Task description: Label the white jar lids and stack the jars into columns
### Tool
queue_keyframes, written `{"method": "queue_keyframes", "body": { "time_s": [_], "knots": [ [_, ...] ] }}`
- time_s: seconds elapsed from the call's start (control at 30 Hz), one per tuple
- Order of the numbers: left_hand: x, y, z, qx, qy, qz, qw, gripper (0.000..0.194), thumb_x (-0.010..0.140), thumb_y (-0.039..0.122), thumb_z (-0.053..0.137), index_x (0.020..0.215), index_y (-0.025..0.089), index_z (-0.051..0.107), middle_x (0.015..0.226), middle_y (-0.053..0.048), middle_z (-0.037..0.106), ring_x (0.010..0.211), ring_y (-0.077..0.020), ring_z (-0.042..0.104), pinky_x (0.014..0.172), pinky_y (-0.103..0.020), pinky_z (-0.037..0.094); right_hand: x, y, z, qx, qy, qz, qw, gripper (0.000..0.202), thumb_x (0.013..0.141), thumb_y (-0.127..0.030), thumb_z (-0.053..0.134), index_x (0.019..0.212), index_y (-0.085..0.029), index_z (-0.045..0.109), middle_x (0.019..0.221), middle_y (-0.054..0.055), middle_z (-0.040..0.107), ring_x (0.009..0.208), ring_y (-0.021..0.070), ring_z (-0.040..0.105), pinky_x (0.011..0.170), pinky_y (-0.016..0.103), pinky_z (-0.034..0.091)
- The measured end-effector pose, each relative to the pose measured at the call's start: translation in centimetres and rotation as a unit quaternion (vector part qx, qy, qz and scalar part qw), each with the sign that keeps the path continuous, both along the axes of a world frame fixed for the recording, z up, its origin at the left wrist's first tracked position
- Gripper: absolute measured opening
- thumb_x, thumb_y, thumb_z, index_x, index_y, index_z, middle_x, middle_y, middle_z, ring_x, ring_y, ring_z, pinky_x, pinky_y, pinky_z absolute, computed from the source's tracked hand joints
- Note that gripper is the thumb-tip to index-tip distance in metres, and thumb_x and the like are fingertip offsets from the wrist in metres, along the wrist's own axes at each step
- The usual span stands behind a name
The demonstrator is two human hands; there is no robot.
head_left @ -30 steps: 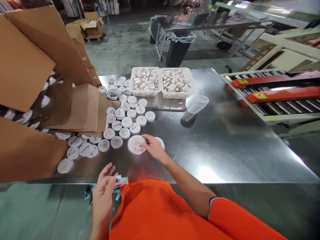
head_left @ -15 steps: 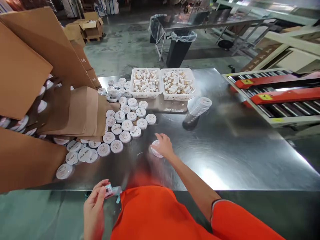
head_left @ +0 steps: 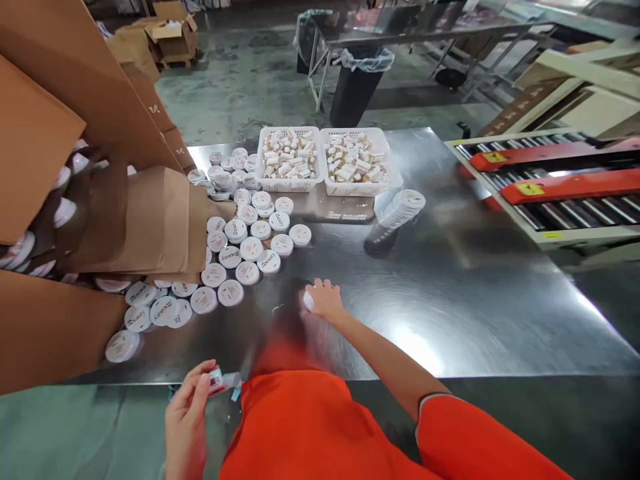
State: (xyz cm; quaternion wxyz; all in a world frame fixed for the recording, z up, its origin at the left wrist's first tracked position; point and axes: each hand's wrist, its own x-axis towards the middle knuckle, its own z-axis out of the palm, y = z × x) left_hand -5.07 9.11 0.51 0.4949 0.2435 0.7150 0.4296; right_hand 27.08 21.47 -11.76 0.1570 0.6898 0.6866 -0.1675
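My right hand (head_left: 325, 298) now farther right than second ago; grip curled round white disc (head_left: 309, 301), mostly hidden, at desk (head_left: 500, 320), apart from disc cluster (head_left: 250, 249). Left hand (head_left: 186, 413) still pinches small blue-and-clear piece (head_left: 216, 382): both grips occupied.

Floor (head_left: 240, 80) is grey-green, stained. Worktop (head_left: 480, 313): metal, bright glare (head_left: 413, 350) at 4 o'clock. Metal table (head_left: 350, 31) at 1; plastic-lined black bin (head_left: 354, 97) just past 12. Roller conveyor (head_left: 547, 217), red rails (head_left: 585, 185), near 3. Open carton (head_left: 175, 45) between 10 and 11.
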Motion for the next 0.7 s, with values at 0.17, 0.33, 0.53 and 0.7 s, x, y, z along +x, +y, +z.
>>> {"method": "queue_keyframes", "body": {
  "time_s": [0.17, 0.33, 0.53, 0.7],
  "knots": [
    [0.1, 0.2, -0.4, -0.004, -0.002, -0.011, 1.000, 0.042, 0.064, 0.054, 0.076, 0.077, 0.014, 0.075, 0.112, -0.010, 0.067, 0.078, -0.0176, 0.066, 0.070, -0.026, 0.057, -1.0, 1.1, 0.8, 0.010, -0.004, 0.001, 1.000, 0.094, 0.066, -0.051, 0.075, 0.145, -0.024, 0.035, 0.152, 0.020, 0.028, 0.137, 0.0437, 0.019, 0.100, 0.063, 0.023],
    [0.5, 0.4, 0.2, -0.006, 0.007, -0.002, 1.000, 0.041, 0.064, 0.055, 0.074, 0.077, 0.016, 0.076, 0.109, -0.009, 0.069, 0.071, -0.0173, 0.067, 0.068, -0.027, 0.057, -5.7, 7.4, 1.5, 0.084, 0.072, 0.066, 0.992, 0.077, 0.081, -0.039, 0.062, 0.146, -0.014, 0.030, 0.152, 0.020, 0.029, 0.136, 0.0335, 0.030, 0.105, 0.045, 0.031],
    [1.7, 0.8, 0.5, 0.059, 0.037, 0.097, 0.993, 0.038, 0.060, 0.054, 0.077, 0.066, 0.017, 0.075, 0.092, -0.006, 0.070, 0.065, -0.0158, 0.062, 0.058, -0.025, 0.056, -9.9, 14.2, 0.1, 0.071, 0.070, 0.076, 0.992, 0.100, 0.070, -0.025, 0.072, 0.151, -0.009, 0.016, 0.148, 0.023, 0.036, 0.129, 0.0335, 0.039, 0.103, 0.040, 0.033],
    [1.2, 0.5, 0.2, 0.050, 0.039, 0.108, 0.992, 0.037, 0.061, 0.054, 0.077, 0.064, 0.017, 0.073, 0.096, -0.007, 0.068, 0.071, -0.0171, 0.063, 0.060, -0.025, 0.057, -9.0, 10.9, 0.1, 0.044, 0.233, -0.060, 0.970, 0.096, 0.065, -0.022, 0.073, 0.148, -0.015, 0.027, 0.137, 0.021, 0.049, 0.127, 0.0342, 0.041, 0.104, 0.046, 0.032]
  ]
}}
